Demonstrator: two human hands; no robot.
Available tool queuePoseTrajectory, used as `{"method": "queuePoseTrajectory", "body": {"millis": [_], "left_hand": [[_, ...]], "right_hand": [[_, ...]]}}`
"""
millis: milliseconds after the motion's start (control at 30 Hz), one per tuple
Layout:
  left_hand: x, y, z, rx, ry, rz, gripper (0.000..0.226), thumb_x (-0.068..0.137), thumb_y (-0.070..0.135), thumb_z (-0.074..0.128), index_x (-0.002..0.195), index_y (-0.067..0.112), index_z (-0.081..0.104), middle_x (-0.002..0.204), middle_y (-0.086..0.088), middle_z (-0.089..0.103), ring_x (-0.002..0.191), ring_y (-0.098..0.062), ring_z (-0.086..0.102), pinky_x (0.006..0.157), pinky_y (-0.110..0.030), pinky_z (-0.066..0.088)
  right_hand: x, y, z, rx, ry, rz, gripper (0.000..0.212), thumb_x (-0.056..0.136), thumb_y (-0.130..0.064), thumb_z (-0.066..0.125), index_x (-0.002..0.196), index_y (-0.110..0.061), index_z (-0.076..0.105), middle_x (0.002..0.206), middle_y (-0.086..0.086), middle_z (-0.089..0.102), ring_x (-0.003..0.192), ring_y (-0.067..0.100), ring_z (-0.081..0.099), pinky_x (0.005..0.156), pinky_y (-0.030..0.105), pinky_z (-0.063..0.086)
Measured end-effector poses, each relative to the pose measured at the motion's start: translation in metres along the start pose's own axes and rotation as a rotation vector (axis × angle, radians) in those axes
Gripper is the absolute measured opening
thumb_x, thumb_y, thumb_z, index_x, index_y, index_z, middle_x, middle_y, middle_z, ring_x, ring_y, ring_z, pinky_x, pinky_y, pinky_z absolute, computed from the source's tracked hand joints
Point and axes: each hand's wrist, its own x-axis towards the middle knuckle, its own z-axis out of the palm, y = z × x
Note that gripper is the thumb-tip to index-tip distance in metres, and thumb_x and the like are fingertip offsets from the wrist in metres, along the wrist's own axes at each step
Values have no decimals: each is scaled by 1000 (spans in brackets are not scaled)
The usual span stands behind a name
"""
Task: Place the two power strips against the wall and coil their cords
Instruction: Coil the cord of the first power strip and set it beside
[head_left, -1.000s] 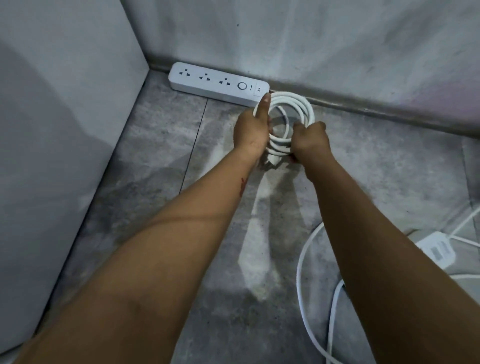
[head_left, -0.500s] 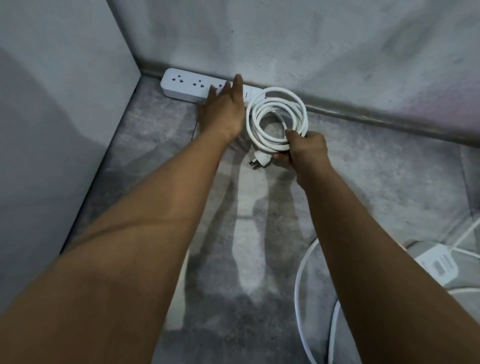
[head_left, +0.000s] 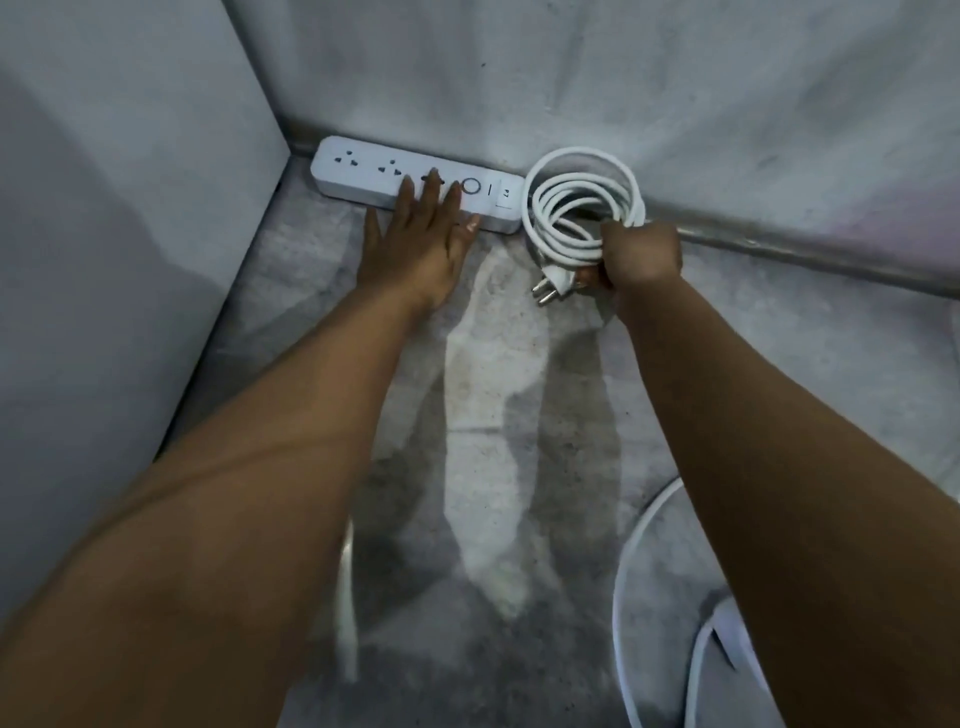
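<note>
A: What's the setting?

B: A grey mottled concrete floor (head_left: 498, 415) meeting a pale grey wall (head_left: 623, 93) along a dark baseboard strip (head_left: 779, 249), with a second pale panel (head_left: 130, 208) closing the corner on the left.

A: And the power strip?

B: A white rectangular plastic power strip (head_left: 363, 169) lies flat on the floor in that corner, its long back edge along the baseboard and its left end close to the side panel. Three sockets, a round button and a small switch face up.

A: Its cord?

B: A thick white cord, wound into a round coil (head_left: 582, 208), sits just right of the strip's switch end. The coil is tilted up, its far side leaning at the wall. A white three-pin plug (head_left: 550, 286) sticks out below the coil, near the floor.

A: The hands?

B: The left hand (head_left: 421, 244) is flat and spread wide, fingers (head_left: 405, 195) resting over the strip's front edge and the third socket, palm on the floor. It grips nothing. The right hand (head_left: 641, 254) is a closed fist around the lower right part of the coil, bunching the loops.

A: Anything farther out?

B: A loose white cord (head_left: 631, 561) curves across the floor at lower right, partly behind the right forearm. Another pale shape lies at the bottom right edge; I cannot tell what it is.
</note>
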Motion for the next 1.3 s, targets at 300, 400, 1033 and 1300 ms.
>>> {"method": "queuePoseTrajectory", "body": {"millis": [300,400,1033,1300], "left_hand": [[3,-2,1,-28,-30,7,59,103,48,11,156,26,-4,163,5,-16,149,-18,-18,119,-51,-7],[4,-2,0,-38,-40,1,58,104,47,12,156,26,-4,163,5,-17,149,-17,-19,120,-51,-7],[5,0,-2,-60,-81,-7,59,104,48,12,155,27,-8,162,5,-20,148,-18,-21,120,-51,-6],[3,2,-5,-77,-85,-5,59,104,48,12,155,26,-7,162,4,-20,148,-18,-22,120,-51,-6]], "right_hand": [[0,25,19,-505,306,-183,57,96,-43,52,138,-6,39,140,15,46,129,32,44,101,39,38],[-7,35,21,-651,408,-328,55,98,-45,45,140,-10,38,141,12,44,130,29,42,100,40,36],[-11,42,43,-971,200,-717,52,104,-39,27,153,-24,24,162,18,12,143,50,16,117,58,14],[-3,31,39,-946,107,-792,51,100,-51,30,139,-24,47,154,16,31,134,44,33,105,53,39]]}}
